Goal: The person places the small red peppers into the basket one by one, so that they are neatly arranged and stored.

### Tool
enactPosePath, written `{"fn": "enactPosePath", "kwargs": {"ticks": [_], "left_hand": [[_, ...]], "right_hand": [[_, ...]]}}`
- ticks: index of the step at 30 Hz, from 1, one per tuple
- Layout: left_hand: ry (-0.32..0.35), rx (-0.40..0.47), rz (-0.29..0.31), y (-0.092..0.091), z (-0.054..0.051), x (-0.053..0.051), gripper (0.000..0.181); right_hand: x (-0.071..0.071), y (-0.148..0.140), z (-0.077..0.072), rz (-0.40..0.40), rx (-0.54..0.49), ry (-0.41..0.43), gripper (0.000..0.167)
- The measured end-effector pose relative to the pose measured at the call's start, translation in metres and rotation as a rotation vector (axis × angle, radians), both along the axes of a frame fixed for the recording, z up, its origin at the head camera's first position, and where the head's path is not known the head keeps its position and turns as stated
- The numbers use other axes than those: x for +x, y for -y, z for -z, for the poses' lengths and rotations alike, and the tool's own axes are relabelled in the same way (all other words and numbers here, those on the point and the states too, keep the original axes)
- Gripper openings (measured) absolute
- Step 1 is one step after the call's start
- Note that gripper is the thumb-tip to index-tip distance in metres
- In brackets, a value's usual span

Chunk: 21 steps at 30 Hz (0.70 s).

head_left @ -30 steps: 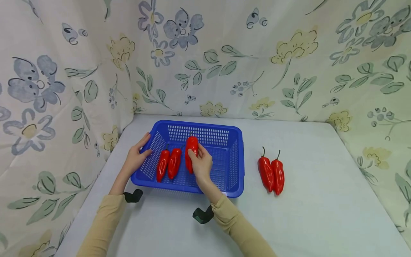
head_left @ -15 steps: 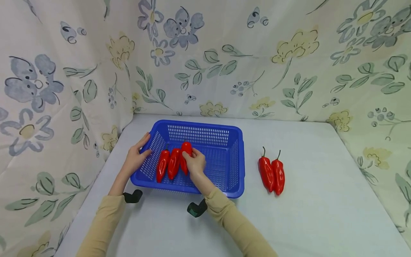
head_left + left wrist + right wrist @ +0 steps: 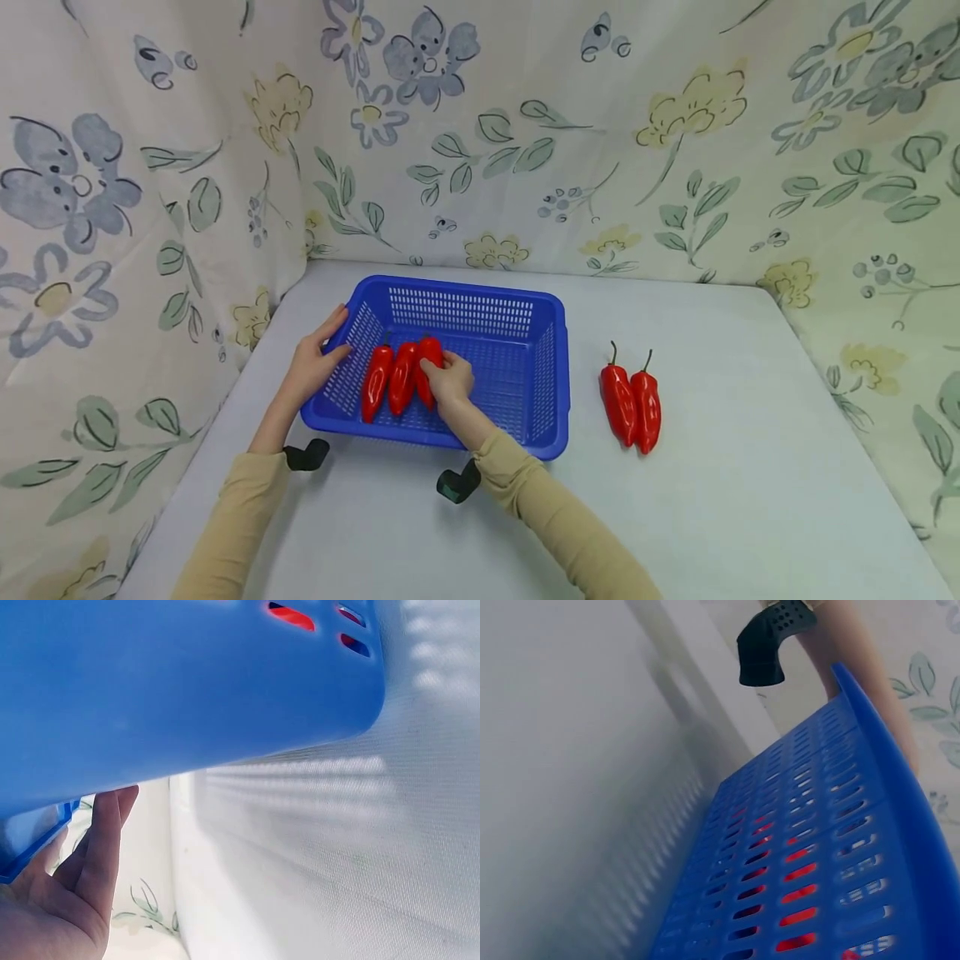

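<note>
A blue perforated plastic basket (image 3: 465, 285) stands on the white table. At its left end, my left hand (image 3: 311, 362) grips the rim, thumb over the edge and fingers along the outside; the left wrist view shows this hand (image 3: 82, 885) beside the basket wall (image 3: 180, 690). Inside, my right hand (image 3: 452, 379) holds a red pepper (image 3: 424, 392) between thumb and fingers. Left of it lie a second red pepper (image 3: 402, 379) and a third red pepper (image 3: 377, 383), side by side. The right wrist view shows the basket's slotted side (image 3: 810, 825) with red behind it; the right fingers are hidden there.
Right of the basket, two red peppers with stems lie touching on the table: one pepper (image 3: 618, 404) and another pepper (image 3: 646, 410). A floral curtain (image 3: 495, 167) hangs behind and at both sides. Dark camera mounts (image 3: 459, 483) stick out from the wrists.
My right hand has carried its pepper left and slightly down within the basket, close beside the other two. The left hand keeps its place on the rim. The head view has shifted slightly.
</note>
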<state>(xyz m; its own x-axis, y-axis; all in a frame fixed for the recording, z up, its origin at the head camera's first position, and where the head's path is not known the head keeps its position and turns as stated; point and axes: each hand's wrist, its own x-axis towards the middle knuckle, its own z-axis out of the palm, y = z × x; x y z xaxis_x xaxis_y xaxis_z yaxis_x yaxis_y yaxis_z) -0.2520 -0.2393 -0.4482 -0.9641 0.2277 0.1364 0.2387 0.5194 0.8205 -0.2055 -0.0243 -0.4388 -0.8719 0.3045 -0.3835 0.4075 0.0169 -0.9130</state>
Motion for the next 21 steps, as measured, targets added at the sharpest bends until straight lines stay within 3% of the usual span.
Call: {"fn": "enactPosePath", "kwargs": {"ticks": [6,9,17,21], "left_hand": [[-0.007,0.003,0.001,0.0,0.004,-0.001,0.061],[-0.002,0.003,0.001,-0.001,0.0,0.0,0.061],[0.003,0.023,0.009,-0.015,-0.031,0.017,0.057],[0.004,0.002,0.002,-0.017,-0.036,0.02,0.057]], "right_hand": [[0.002,0.002,0.002,-0.027,0.031,0.033,0.049],[0.001,0.002,0.002,-0.029,0.031,0.05,0.049],[0.001,0.001,0.002,-0.032,-0.001,0.069,0.049],[0.002,0.001,0.001,-0.017,0.001,0.051,0.049]]}}
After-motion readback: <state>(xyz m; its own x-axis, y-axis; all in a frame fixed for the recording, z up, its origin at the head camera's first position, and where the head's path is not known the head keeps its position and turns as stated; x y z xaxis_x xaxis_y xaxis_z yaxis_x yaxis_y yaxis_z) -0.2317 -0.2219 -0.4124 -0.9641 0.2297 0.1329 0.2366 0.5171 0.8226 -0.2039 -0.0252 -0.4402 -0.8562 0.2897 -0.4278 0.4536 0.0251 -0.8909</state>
